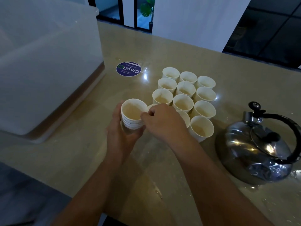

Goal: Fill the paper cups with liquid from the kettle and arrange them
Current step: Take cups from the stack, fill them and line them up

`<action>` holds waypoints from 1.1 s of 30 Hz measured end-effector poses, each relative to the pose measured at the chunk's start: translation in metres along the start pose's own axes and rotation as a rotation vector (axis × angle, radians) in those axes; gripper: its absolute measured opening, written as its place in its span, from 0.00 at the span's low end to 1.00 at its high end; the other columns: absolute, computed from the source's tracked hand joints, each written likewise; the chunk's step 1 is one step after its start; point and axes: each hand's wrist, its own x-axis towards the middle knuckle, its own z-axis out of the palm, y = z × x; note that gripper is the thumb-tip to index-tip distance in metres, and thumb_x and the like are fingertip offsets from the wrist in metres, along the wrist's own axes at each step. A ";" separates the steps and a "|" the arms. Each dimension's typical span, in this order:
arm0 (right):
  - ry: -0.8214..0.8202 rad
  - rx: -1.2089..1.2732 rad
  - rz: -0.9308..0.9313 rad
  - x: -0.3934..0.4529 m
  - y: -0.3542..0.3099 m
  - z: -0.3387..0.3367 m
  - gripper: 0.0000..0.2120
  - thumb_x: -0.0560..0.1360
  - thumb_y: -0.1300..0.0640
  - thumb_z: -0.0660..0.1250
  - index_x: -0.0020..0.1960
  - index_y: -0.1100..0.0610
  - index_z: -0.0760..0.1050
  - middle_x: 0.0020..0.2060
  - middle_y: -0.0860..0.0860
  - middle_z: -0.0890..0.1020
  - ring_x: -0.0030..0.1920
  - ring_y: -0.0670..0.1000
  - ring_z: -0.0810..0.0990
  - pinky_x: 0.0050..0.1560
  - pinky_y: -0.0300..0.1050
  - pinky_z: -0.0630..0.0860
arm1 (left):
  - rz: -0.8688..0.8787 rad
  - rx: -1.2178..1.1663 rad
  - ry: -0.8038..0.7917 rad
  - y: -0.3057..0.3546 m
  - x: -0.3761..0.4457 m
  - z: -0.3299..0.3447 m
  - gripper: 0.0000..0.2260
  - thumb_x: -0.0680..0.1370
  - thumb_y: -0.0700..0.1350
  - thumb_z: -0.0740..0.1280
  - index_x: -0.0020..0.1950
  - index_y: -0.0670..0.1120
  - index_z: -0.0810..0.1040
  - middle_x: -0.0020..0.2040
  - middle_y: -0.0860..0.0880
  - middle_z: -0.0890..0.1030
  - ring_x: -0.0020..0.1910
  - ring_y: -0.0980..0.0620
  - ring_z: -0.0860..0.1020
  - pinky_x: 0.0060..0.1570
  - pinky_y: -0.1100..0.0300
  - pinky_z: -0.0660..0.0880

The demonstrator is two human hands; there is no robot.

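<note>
Roughly twelve cups (185,88) — one kettle (259,154)

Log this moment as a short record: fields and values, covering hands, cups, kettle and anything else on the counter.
left hand: grips stack of nested cups
right hand: pinches rim of the top cup of the stack
cup cluster: rows on counter, upright, close together
kettle: steel, black handle, lid on, right of the cluster, untouched
round sticker: behind the cups
plastic bin: far left
</note>
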 end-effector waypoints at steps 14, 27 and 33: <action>0.002 0.069 0.035 -0.006 -0.001 -0.013 0.18 0.76 0.48 0.66 0.30 0.55 0.74 0.25 0.48 0.74 0.29 0.47 0.74 0.37 0.46 0.75 | 0.052 0.211 -0.044 0.000 -0.004 -0.008 0.37 0.66 0.61 0.76 0.70 0.62 0.63 0.63 0.64 0.75 0.62 0.60 0.74 0.66 0.43 0.65; 0.076 0.030 -0.091 -0.040 -0.002 -0.092 0.17 0.72 0.52 0.66 0.35 0.66 0.76 0.22 0.50 0.67 0.22 0.46 0.62 0.23 0.38 0.60 | -0.100 0.064 0.035 -0.007 -0.007 -0.014 0.42 0.64 0.53 0.82 0.64 0.74 0.57 0.61 0.69 0.72 0.61 0.56 0.76 0.64 0.37 0.71; -0.179 -0.153 0.060 -0.043 0.032 -0.047 0.16 0.78 0.48 0.66 0.34 0.54 0.78 0.29 0.48 0.80 0.31 0.46 0.78 0.37 0.42 0.75 | -0.083 0.022 0.020 -0.003 -0.007 -0.015 0.44 0.64 0.49 0.83 0.66 0.71 0.56 0.60 0.73 0.70 0.62 0.57 0.75 0.63 0.44 0.75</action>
